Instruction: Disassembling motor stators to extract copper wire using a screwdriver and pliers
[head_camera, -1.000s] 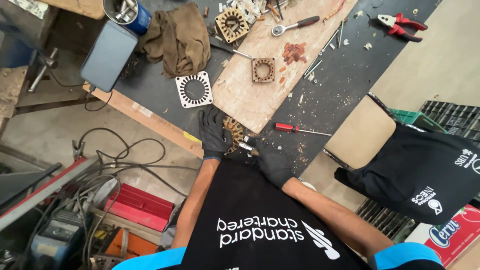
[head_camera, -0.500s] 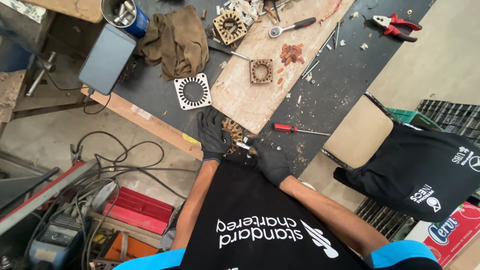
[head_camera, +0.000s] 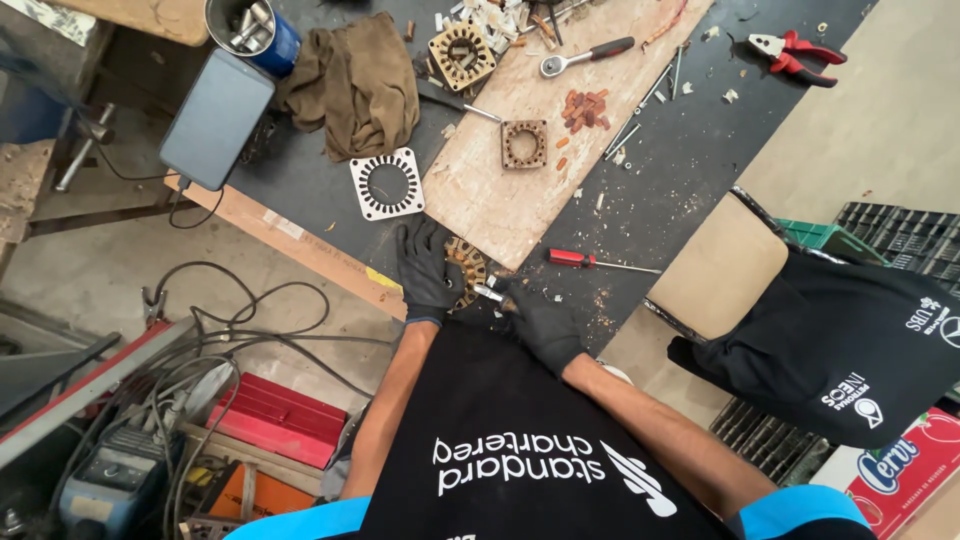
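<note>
Black-gloved left hand (head_camera: 428, 270) is clamping the rusty stator core (head_camera: 466, 268) at the workbench (head_camera: 300, 180) near edge, seemingly steadying it, while the right hand (head_camera: 540, 320) is gripping a small metal tool (head_camera: 490, 293) against it.

stator core (head_camera: 465, 268) half hidden, tool tip unclear

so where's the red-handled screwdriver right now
In the head view the red-handled screwdriver lies flat on the dark bench top, just right of the pale wooden board and up-right of the gloved right hand, which isn't touching it.
</note>
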